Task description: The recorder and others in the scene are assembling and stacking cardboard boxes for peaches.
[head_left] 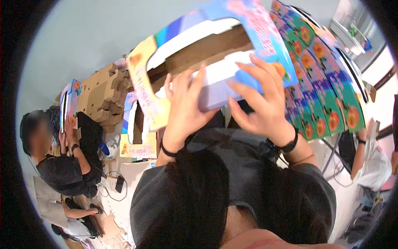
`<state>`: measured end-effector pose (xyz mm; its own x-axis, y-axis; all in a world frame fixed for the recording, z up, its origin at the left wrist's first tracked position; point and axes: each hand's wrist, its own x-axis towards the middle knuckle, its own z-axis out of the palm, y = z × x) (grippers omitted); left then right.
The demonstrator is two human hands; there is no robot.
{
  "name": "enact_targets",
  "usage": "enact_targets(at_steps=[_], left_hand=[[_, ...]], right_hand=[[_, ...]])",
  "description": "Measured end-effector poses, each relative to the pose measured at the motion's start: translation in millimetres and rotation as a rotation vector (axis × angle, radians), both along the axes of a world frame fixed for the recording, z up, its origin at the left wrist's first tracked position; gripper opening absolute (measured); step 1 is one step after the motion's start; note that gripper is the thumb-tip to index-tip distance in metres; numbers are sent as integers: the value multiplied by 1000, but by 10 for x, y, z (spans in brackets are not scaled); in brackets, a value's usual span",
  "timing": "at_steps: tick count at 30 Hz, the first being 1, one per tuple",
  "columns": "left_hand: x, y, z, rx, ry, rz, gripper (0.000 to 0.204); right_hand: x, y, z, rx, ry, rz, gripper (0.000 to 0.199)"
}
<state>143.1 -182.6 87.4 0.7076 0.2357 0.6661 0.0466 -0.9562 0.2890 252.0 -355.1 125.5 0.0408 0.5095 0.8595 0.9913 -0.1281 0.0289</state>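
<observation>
A brightly printed cardboard gift box with a large cut-out window is held up in front of me, tilted with its right side higher. White flaps line the window, and the inside shows bare brown cardboard. My left hand grips the near panel, fingers over the window's lower edge and thumb below. On the right part of that same panel, my right hand has its fingers curved over the edge, spread apart, with the thumb by the underside.
Stacked printed boxes rise at the right. Another windowed box stands left of my left forearm, near piled brown cardboard. At the left, a seated person holds a similar box. Another person's arm shows at the right.
</observation>
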Motion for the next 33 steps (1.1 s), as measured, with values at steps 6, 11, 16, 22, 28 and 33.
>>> enact_targets(at_steps=[6,11,16,22,28,33], left_hand=[[92,-526,-495,73,159,-262,91],[247,-643,-731,188,203,-295,93],[291,-656,-743,149,219,-300,100],[225,-683,-723,131,258,-298,96],[284,-698,-754,151,320,-307,89],[278,-662,-791,120,251,-335,82]], right_hand=[[16,-433,-842,-181,214,-353,51],[247,-574,-1394,-382,370,-450,62],[355,-537,-1320,-434,428,-425,81],[388,-656,-919,-41,530,-61,61],[442,-301,-1217,-586,549,-302,32],[478,-320,-1368,-329,487,-190,37]])
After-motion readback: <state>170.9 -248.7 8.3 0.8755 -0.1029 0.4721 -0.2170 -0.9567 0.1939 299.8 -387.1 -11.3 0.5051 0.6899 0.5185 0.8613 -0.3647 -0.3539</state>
